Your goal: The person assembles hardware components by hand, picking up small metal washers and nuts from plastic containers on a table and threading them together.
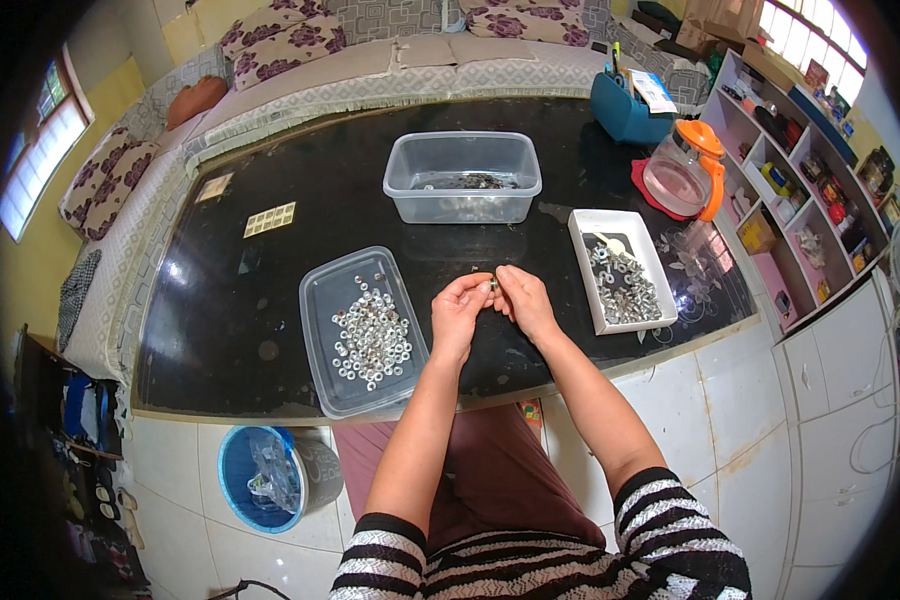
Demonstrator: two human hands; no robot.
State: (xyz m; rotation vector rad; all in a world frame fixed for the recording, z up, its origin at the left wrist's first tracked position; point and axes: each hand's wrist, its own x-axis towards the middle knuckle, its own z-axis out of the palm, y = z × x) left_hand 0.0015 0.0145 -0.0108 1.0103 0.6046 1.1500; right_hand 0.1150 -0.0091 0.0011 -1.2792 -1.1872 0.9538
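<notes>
Grey tray (pixel 322 300) of loose metal nuts (pixel 371 334) at left on black countertop (pixel 230 300). Left hand (pixel 457 312) and right hand (pixel 523 300) meet at centre, fingertips pinching small metal part (pixel 493 285) between them. Clear tub (pixel 462 176) behind. White box (pixel 586 262) of bolts at right.

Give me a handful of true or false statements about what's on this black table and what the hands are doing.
1. Both hands meet over the table, pinching a small metal piece. True.
2. The grey lid on the left holds loose nuts. True.
3. The clear tub is heaped to the brim. False: only a thin layer covers its bottom.
4. The white tray lies left of the hands. False: it lies to their right.
5. The orange-lidded jug lies tipped over. False: it stands upright.
</notes>
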